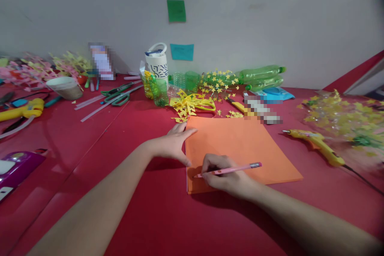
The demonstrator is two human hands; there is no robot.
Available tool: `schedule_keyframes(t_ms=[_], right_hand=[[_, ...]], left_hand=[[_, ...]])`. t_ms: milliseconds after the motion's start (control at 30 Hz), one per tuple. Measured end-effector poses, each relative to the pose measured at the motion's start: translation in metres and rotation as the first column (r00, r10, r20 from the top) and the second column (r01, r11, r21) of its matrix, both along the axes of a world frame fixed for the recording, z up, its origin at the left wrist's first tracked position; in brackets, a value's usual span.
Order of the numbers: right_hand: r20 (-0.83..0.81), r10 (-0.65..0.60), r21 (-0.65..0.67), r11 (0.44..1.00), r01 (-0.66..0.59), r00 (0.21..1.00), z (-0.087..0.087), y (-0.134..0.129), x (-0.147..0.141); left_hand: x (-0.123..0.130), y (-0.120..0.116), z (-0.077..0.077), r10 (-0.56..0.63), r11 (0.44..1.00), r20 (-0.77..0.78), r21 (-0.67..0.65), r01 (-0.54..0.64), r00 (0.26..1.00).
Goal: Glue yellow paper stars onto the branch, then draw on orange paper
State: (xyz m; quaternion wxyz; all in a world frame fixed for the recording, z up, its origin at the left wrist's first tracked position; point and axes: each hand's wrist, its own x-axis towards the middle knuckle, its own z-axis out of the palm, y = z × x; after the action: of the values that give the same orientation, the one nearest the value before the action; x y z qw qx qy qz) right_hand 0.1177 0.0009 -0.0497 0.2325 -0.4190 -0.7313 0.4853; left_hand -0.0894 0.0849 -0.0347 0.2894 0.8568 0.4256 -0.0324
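Note:
A stack of orange paper point(234, 140) lies on the red table in front of me. My right hand point(225, 176) grips a pink pencil point(237, 169) and rests on the lower left of the top sheet. The pencil's tip points left, at or very near the paper close to its left edge; its eraser end points right. My left hand point(171, 144) is open at the sheet's left edge, thumb and fingers spread apart, with fingertips touching the paper's border.
Yellow paper stars point(186, 104), yellow-handled scissors point(207, 106) and a cutter point(237, 106) lie behind the paper. Green plastic bottles point(261, 76) and a white tumbler point(157, 66) stand along the wall. A yellow glue gun point(318, 146) is to the right, green scissors point(120, 96) to the left.

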Motion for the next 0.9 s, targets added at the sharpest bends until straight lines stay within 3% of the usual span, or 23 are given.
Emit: schedule_keyframes(t_ms=[900], right_hand=[[0.023,-0.153,0.126,0.981,0.149,0.988,-0.0083,0.0030,-0.0063]], left_hand=[[0.0020,-0.0003,0.0024,0.004,1.000,-0.027,-0.006,-0.004,1.000]])
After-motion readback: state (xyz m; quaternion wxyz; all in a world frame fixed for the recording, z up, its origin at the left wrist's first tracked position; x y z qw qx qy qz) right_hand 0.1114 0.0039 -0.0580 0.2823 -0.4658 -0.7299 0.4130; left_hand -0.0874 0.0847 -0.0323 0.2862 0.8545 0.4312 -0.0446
